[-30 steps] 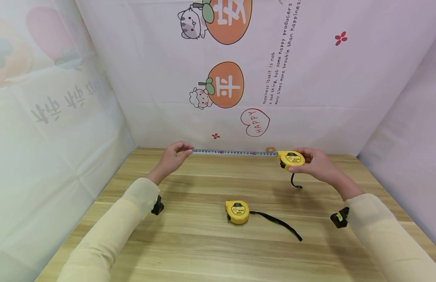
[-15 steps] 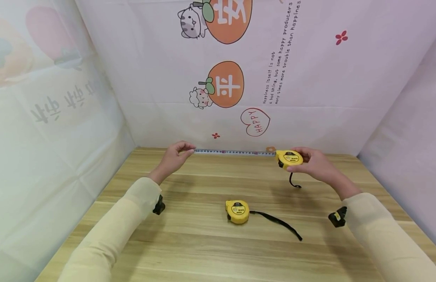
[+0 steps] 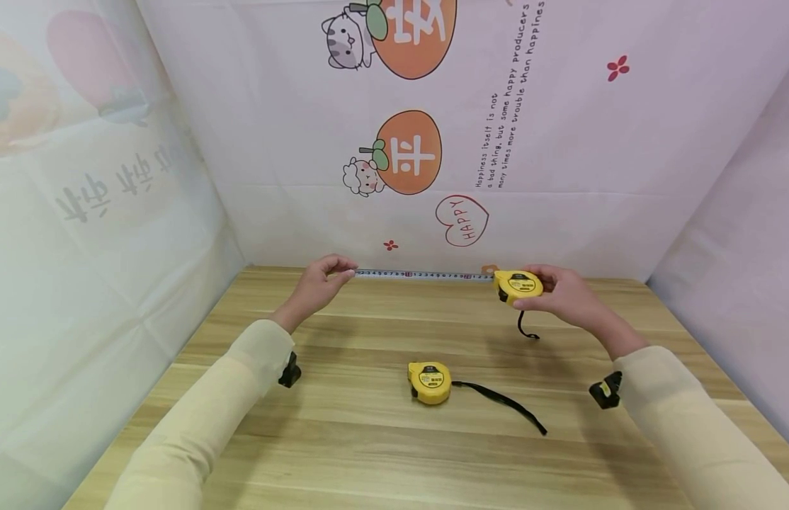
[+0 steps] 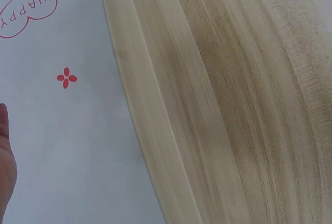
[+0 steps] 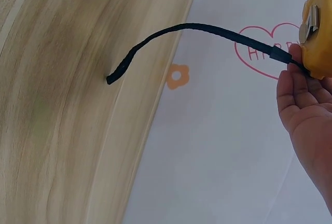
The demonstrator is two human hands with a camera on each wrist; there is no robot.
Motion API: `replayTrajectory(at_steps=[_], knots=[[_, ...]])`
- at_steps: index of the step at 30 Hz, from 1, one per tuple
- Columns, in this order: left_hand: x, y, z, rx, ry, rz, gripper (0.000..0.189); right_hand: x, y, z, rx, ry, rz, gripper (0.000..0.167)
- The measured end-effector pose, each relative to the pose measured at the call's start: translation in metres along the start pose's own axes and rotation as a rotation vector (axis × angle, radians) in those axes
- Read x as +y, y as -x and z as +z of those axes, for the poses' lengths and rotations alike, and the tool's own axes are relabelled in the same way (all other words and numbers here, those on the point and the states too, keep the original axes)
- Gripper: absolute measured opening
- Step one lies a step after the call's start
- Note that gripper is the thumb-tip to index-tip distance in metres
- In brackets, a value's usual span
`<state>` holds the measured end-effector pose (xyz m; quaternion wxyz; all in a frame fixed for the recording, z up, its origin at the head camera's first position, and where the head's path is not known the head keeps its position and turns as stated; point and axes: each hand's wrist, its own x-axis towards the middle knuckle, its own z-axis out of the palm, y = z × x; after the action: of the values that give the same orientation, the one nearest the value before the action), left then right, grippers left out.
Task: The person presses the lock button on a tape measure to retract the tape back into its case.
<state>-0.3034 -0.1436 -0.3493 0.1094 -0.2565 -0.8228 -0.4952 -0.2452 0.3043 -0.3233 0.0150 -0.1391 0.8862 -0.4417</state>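
Note:
My right hand [image 3: 563, 296] grips a yellow tape measure [image 3: 519, 285] near the back of the table; its black wrist strap [image 5: 207, 28] dangles below. From the case a white measuring blade [image 3: 426, 275] with black numbers runs left, stretched straight along the table's back edge. My left hand [image 3: 318, 283] pinches the blade's free end between thumb and fingers. Only a sliver of the left hand [image 4: 5, 167] shows in the left wrist view, without the blade. A second yellow tape measure [image 3: 430, 383] lies on the table between the arms, its black strap [image 3: 506, 402] trailing right.
The wooden table [image 3: 343, 439] meets a white printed cloth [image 3: 292, 212] hanging upright behind it. More cloth hangs at the left [image 3: 63, 297] and right sides. Each sleeve cuff has a small black camera at the wrist.
My right hand has moved left with the tape measure, and the stretch of blade between the hands is shorter. The left hand has shifted slightly right. The second tape measure stays put.

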Motion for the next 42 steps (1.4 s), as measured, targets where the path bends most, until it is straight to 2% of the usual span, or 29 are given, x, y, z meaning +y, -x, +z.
replayTrajectory(at_steps=[7, 17, 31, 42], knots=[[0.000, -0.001, 0.002, -0.010, 0.006, 0.022, 0.020, -0.001, -0.001, 0.002, -0.003, -0.009, 0.004, 0.079], [0.003, -0.001, 0.006, -0.015, 0.008, 0.009, 0.017, -0.005, -0.002, 0.005, -0.005, -0.024, -0.007, 0.077], [0.003, 0.000, 0.009, -0.023, 0.000, 0.038, 0.018, -0.004, -0.003, 0.011, -0.003, -0.036, -0.003, 0.076], [0.002, -0.002, 0.013, -0.025, -0.009, 0.028, 0.017, -0.006, -0.004, 0.013, -0.012, -0.029, -0.007, 0.078]])
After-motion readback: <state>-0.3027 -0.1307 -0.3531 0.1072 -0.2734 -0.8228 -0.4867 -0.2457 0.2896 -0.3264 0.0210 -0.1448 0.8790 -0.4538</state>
